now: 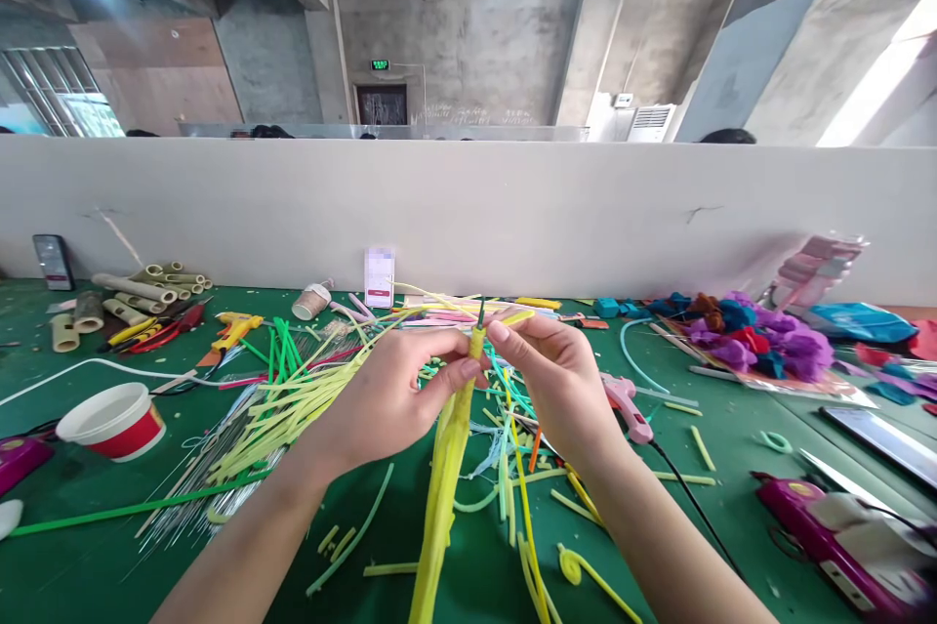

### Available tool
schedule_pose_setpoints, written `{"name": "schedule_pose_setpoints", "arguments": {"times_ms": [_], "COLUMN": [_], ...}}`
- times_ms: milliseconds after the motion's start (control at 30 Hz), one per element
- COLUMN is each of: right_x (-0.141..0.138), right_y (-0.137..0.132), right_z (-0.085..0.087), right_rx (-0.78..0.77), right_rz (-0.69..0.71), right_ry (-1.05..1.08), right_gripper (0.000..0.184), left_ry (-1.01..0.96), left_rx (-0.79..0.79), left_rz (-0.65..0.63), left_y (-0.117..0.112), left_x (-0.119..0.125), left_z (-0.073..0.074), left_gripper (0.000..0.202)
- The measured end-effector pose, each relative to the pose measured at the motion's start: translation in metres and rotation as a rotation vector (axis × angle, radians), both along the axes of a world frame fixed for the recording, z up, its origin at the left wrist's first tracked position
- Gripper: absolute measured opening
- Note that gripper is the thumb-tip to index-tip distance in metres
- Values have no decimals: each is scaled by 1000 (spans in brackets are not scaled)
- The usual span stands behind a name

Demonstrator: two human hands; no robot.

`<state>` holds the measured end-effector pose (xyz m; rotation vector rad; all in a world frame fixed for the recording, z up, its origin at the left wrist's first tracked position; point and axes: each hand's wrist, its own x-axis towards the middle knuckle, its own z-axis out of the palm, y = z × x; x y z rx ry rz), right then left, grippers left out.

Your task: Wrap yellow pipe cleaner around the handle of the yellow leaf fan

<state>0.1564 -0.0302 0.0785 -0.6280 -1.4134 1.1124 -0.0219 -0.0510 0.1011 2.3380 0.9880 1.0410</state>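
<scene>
My left hand (399, 388) is closed, thumb and fingers pinching the upper end of a long yellow fuzzy stem (444, 478) that looks made of pipe cleaners. A thin dark green tip (481, 312) sticks up from its top. Beside it, my right hand (560, 380) pinches a short yellow pipe cleaner (518, 318) against the stem's top; the hand partly hides it. Below and around both hands lie loose yellow, pale green and teal pipe cleaners (505, 468). A pile of light yellow pipe cleaners (282, 419) sits to the left of my left hand.
On the green table (351, 575) stand a paper cup (113, 421) and a phone (379, 277). An orange glue gun (232, 331) is left; a pink glue gun (628, 406) with a cord lies right, near scissors (841, 478) and a power strip (841, 546). A white partition (468, 204) bounds the back.
</scene>
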Motion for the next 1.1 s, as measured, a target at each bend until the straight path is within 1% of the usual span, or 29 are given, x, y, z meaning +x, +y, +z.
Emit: {"name": "schedule_pose_setpoints", "arguments": {"times_ms": [33, 100, 200, 267, 333, 400, 567, 733, 800, 900, 967, 1000, 1033, 1067, 1100], "right_x": [0, -1, -3, -5, -5, -5, -3, -3, -3, -3, -2, -1, -1, -1, -1], "right_y": [0, 1, -1, -3, -5, -7, -8, -7, -8, -10, -11, -11, -10, -9, -8], "right_z": [0, 0, 2, 3, 4, 5, 7, 6, 6, 6, 6, 6, 6, 5, 5], "right_rx": [4, 11, 10, 4, 8, 27, 76, -10, -32, -27, -8, 3, 14, 24, 34], "right_rz": [-13, -32, -45, -42, -21, 14, 112, 185, 232, 294, 300, 280, 244, 198, 147], "right_ry": [-6, -17, -23, -12, 1, 6, 45, 60, 45, -1, -16, -10, 1, 14, 21], "right_gripper": [11, 11, 13, 13, 12, 10, 9, 13, 17, 23, 22, 20, 18, 16, 13], "left_ry": [-7, -46, -92, -87, -87, -102, -123, -184, -194, -216, -215, -198, -172, -144, -117], "left_rx": [10, 68, 203, 289, 324, 286, 74, -90, -143, -270, -334, -327, -287, -221, -140], "left_rz": [20, 110, 254, 303, 305, 272, 164, -105, -186, -316, -381, -385, -361, -311, -234], "left_y": [0, -2, -5, -8, -10, -13, -15, -3, 3, 11, 14, 15, 15, 14, 13], "left_x": [1, 4, 11, 15, 16, 15, 7, -1, -4, -8, -9, -9, -7, -5, -2], "left_z": [-1, -3, -7, -9, -9, -8, -2, -1, -2, -4, -5, -5, -5, -4, -4], "left_gripper": [23, 14, 15, 13, 20, 21, 24, 25, 27, 27, 26, 27, 27, 24, 19]}}
